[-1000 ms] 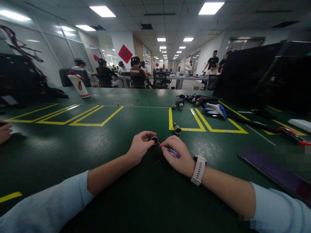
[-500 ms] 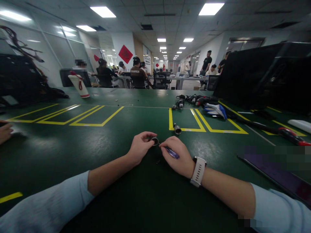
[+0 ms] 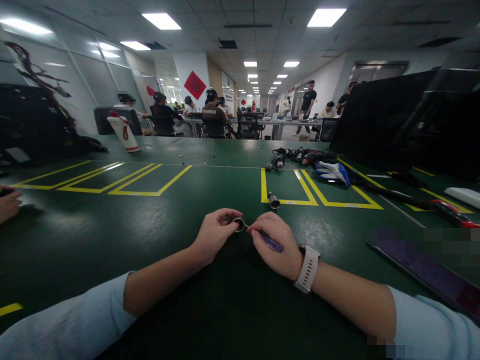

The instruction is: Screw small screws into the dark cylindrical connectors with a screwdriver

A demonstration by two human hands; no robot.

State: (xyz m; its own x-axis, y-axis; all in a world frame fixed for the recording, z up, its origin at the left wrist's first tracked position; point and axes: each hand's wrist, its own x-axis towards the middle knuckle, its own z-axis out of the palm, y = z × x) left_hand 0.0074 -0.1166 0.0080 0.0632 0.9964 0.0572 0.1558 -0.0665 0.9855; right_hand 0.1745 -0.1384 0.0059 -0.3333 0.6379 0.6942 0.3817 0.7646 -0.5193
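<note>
My left hand (image 3: 215, 234) pinches a small round metal ring-shaped part (image 3: 239, 225) between thumb and fingers, its hollow end turned toward me. In my right hand (image 3: 277, 245) is a screwdriver with a clear purple handle (image 3: 272, 243). Its thin shaft points left, and the tip meets or nearly meets the rim of the metal part. A tiny dark piece (image 3: 245, 251) lies on the table below my hands; it is too small to name. Beyond my right hand, a metal cylindrical part (image 3: 273, 200) rests at the yellow tape.
Yellow tape outlines (image 3: 157, 193) mark the green table (image 3: 210, 180). Toward the back right lie dark metal parts with cables (image 3: 279, 161) and a blue-white glove (image 3: 333, 172). A dark flat device (image 3: 420, 275) is at right, a white cup (image 3: 125, 132) at back left. Another person's hand (image 3: 9, 202) shows at far left.
The screwdriver handle has swung slightly lower and to the right in my right hand. Both hands keep their hold. In the background, a standing person has moved left.
</note>
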